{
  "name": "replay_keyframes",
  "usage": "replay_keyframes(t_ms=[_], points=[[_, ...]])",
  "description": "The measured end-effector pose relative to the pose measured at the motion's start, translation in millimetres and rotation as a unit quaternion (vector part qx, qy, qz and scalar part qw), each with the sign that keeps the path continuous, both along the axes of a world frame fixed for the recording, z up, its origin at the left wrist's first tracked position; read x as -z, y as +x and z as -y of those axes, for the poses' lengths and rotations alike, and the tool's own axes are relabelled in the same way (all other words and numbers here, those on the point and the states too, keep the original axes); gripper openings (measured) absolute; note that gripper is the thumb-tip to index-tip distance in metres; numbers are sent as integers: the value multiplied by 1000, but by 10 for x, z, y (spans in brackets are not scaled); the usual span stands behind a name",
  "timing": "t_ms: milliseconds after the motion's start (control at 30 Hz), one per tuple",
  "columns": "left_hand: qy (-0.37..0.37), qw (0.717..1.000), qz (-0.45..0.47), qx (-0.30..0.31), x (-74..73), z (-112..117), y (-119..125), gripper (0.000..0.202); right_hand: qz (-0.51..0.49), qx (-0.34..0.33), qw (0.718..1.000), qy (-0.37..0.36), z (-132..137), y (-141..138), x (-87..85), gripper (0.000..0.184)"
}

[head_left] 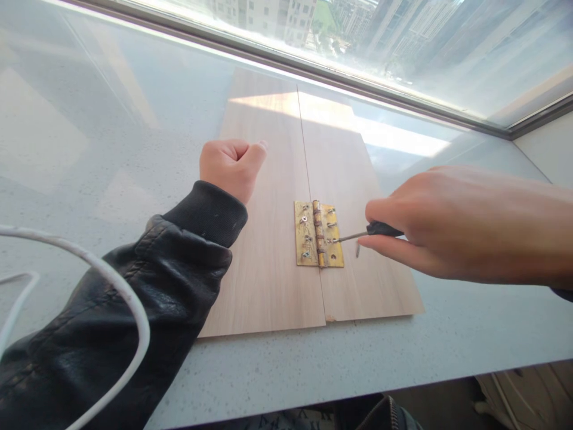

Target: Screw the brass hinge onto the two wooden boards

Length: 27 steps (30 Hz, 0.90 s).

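Two light wooden boards lie side by side on a pale stone sill, joined by a brass hinge with several screws in it. My right hand grips a small black-handled screwdriver whose tip rests on a screw in the hinge's right leaf. A loose screw lies on the right board just under the shaft. My left hand, in a black leather sleeve, is closed in a fist and rests on the left board's left edge; nothing shows in it.
A white cable arcs across the lower left, close to the camera. The window frame runs along the back of the sill. The sill's front edge drops away at the bottom, and a white wall stands at the right.
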<state>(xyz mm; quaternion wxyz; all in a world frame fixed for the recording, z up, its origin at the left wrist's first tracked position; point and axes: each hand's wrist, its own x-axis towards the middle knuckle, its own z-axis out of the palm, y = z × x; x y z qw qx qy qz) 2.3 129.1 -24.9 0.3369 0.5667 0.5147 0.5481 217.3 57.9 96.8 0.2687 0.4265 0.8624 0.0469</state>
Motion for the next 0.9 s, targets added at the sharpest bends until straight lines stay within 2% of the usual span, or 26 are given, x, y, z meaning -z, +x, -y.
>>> replay_keyframes(t_ms=[67,133,233,300,367,467,600,667,800,900], points=[[1,1000,4,-5,7,0,8,52,2,50,999,0,31,-24,23,42],[5,1000,9,-16,16,-2,18,51,2,49,999,14,60,-15,26,37],[13,1000,8,-25,22,-5,27,49,-19,-21,999,41,68,51,-14,20],[10,1000,3,-23,15,-3,26,49,-35,-86,995,33,42,100,-65,14],[0,1000,-1,-21,0,3,23,50,-35,-140,990,10,1,127,-115,15],[-10,1000,-1,-19,-20,14,21,50,-28,-163,986,-26,-48,120,-138,21],[-9,1000,3,-17,-21,16,18,51,-57,-154,985,-50,-47,56,-71,23],[-11,1000,4,-12,-17,14,14,52,-53,-131,990,-18,-31,13,-28,26],[-14,1000,0,-6,-19,14,8,52,-16,-26,997,71,13,-45,26,46],[-7,1000,0,-10,-25,16,15,51,-8,0,996,89,68,-26,35,48]])
